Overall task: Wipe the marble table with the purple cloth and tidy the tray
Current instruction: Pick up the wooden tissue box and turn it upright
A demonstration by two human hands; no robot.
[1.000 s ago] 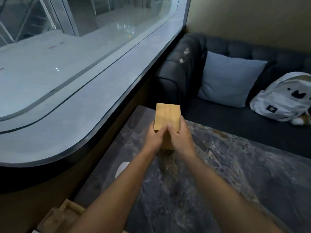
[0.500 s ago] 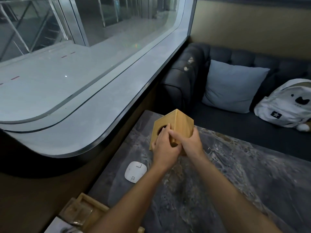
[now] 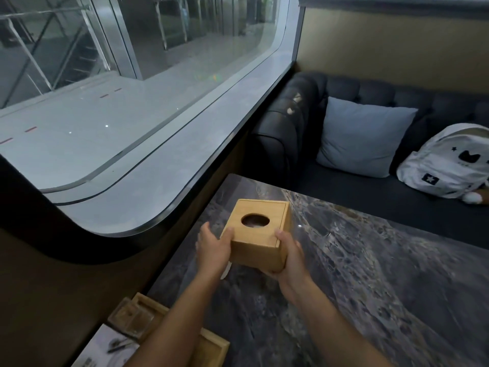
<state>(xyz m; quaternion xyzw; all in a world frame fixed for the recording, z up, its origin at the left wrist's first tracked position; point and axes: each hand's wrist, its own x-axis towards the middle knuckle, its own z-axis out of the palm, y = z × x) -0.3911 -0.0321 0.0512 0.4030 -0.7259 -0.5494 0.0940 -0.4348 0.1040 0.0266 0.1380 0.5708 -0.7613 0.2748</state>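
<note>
A wooden tissue box (image 3: pixel 258 234) with an oval hole in its top is held over the left part of the dark marble table (image 3: pixel 370 274). My left hand (image 3: pixel 213 247) presses its left side and my right hand (image 3: pixel 289 256) cups its lower right corner. The box sits upright with the hole facing up. A wooden tray (image 3: pixel 211 345) lies at the table's near left corner, partly behind my left forearm. No purple cloth is in view.
A glass ashtray (image 3: pixel 131 317) and a printed card (image 3: pixel 105 348) lie on the tray. A small white object (image 3: pixel 226 270) peeks out under my left wrist. Beyond the table stands a dark sofa (image 3: pixel 291 123) with a grey cushion (image 3: pixel 362 136) and a white backpack (image 3: pixel 447 162). A window ledge (image 3: pixel 185 144) runs along the left.
The tissue box has been turned from lying with its hole sideways to upright with the hole on top. Both hands have shifted from its front to its two sides.
</note>
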